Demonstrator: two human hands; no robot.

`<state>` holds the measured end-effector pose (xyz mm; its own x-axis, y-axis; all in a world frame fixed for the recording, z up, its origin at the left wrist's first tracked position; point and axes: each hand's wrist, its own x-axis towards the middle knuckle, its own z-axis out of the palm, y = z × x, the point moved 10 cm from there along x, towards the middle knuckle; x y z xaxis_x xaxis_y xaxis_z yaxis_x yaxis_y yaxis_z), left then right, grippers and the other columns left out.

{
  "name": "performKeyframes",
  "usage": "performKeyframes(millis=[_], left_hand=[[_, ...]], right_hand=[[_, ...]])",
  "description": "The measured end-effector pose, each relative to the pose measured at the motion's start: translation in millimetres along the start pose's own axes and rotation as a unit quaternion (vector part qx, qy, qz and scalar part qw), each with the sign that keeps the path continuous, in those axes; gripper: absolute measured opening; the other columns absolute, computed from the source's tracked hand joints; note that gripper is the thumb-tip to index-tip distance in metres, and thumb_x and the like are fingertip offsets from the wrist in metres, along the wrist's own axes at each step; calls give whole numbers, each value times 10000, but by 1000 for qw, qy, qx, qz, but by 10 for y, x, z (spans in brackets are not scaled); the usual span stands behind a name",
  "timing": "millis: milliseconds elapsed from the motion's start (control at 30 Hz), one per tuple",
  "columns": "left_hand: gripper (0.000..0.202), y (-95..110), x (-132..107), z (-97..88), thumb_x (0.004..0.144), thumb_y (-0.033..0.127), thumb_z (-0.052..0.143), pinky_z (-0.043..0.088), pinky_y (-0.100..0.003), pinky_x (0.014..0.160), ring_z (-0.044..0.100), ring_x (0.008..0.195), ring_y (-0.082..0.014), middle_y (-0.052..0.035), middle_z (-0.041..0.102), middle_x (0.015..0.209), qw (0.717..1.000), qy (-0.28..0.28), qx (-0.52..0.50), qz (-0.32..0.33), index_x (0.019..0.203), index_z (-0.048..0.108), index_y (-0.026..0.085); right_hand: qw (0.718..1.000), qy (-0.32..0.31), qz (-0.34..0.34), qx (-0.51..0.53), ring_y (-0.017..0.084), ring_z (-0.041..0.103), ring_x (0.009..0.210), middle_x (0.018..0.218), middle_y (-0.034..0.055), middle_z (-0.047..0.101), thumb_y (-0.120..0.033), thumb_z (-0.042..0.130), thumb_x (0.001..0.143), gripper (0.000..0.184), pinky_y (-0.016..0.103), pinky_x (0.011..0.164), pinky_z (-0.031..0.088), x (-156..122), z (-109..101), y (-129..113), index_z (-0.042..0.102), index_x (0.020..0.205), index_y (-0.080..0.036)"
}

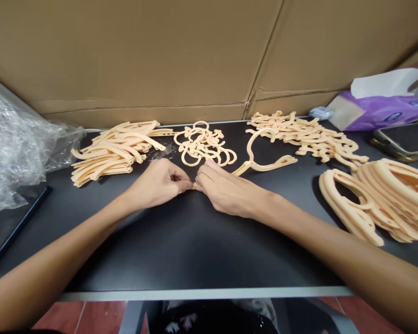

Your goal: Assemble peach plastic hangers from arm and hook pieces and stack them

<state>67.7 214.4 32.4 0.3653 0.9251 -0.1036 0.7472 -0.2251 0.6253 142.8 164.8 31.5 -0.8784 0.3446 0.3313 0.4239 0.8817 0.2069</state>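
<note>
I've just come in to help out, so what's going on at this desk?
A person is pinching the end of a curved peach plastic piece between their left hand and right hand, above a black tabletop. Loose piles of similar moulded pieces lie along the back, with a larger stack to the right.

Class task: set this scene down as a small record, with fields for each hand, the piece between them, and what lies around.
left hand: pinching the piece's near end
right hand: pinching the same end
piece: peach plastic hook, running out from under the right hand
nearby: curved plastic strips, tangled plastic rings
surface: black table
further right: stacked plastic frames, tissue box
</note>
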Motion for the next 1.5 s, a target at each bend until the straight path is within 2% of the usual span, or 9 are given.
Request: performKeyframes(millis=[167,433,633,733,833,1033,1200,1400,1500], left_hand=[[275,-69,25,-3,766,343,611,285,-208,476,391,494,-85,34,569,528,1000,-27,-9,-4,720,790,140],[250,-103,52,14,761,366,655,335,-187,513,448,533,-84,24,601,585,993,-86,-75,13,757,758,138],[206,-130,62,1,758,326,667,402,-208,572,553,603,-114,-23,686,686,993,-59,-105,10,788,731,133],[235,-250,78,-54,752,358,699,382,-209,529,537,568,-110,-29,665,664,987,-38,-152,-32,782,708,125],[258,-325,84,-64,749,383,710,334,-208,471,490,511,-97,-12,622,622,979,-43,-192,-56,805,686,132],[249,-176,57,-57,760,358,682,437,-227,572,585,653,-137,-26,651,741,984,-46,-171,-9,910,669,160],[241,-98,46,-66,670,245,731,477,-224,677,583,750,-123,3,611,814,974,-37,-223,18,828,566,168],[235,-189,56,-31,723,336,767,487,-242,625,600,643,-130,-34,703,738,984,-49,-172,10,830,701,138],[233,-124,25,-42,766,370,738,496,-238,629,628,663,-143,-52,748,768,991,-52,-122,26,829,774,149]], right_hand=[[1000,7,-3,-1,238,466,811,825,119,602,-79,403,990,276,343,780,411,0,-39,-33,642,853,-89],[998,21,30,50,228,468,803,823,109,607,-152,380,1032,316,340,765,412,5,-69,25,636,854,-100],[999,42,18,15,235,467,810,821,121,609,-138,407,1018,287,348,776,407,-14,-91,-8,642,861,-82],[998,46,14,30,234,468,820,832,120,605,-146,385,1028,298,348,765,401,-21,-90,-11,624,856,-105],[997,52,22,47,228,470,814,830,114,604,-163,365,1040,316,343,747,397,-25,-98,9,612,850,-116],[996,64,36,52,226,482,802,820,105,614,-193,405,1037,301,339,741,405,-33,-100,44,621,846,-107],[994,58,45,79,223,491,807,828,112,615,-194,401,1038,301,345,742,402,-27,-70,66,616,846,-106],[993,55,48,90,224,485,796,827,113,618,-212,392,1043,311,351,742,405,-37,-69,80,616,853,-111],[994,56,50,84,226,484,795,842,117,635,-212,395,1041,311,353,740,409,-45,-68,88,632,872,-102]])
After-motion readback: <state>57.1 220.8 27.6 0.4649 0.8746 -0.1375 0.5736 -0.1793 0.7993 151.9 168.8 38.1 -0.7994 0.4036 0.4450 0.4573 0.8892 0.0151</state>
